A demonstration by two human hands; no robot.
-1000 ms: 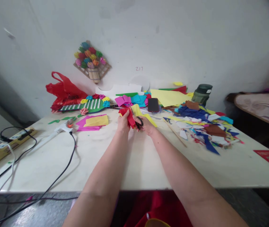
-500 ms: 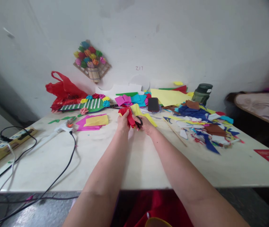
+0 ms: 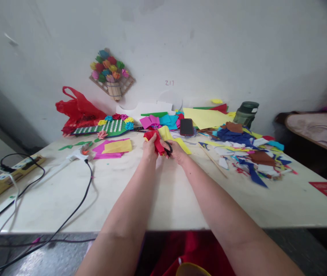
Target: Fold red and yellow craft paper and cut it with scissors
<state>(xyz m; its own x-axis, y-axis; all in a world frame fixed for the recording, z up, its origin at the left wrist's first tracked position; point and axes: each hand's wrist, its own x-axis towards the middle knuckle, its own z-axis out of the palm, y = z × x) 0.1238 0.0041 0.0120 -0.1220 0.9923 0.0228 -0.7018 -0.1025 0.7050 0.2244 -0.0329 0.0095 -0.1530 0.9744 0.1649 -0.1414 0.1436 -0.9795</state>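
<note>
My left hand [image 3: 150, 150] is closed around a folded piece of red paper [image 3: 155, 140], held just above the pale table [image 3: 163, 195]. My right hand [image 3: 176, 151] grips black-handled scissors [image 3: 166, 147] whose blades meet the red paper. A yellow paper sheet [image 3: 171, 138] lies right behind both hands.
A black phone [image 3: 186, 127] lies behind the hands. Coloured paper scraps [image 3: 246, 153] cover the right side, with a dark green jar [image 3: 246, 113] at the back. A red plastic bag [image 3: 77, 111], a glue gun [image 3: 78, 153] and black cables [image 3: 74, 207] are on the left. Paper flowers [image 3: 111, 73] hang on the wall.
My hands stay almost in place. The scissors shift slightly against the red paper.
</note>
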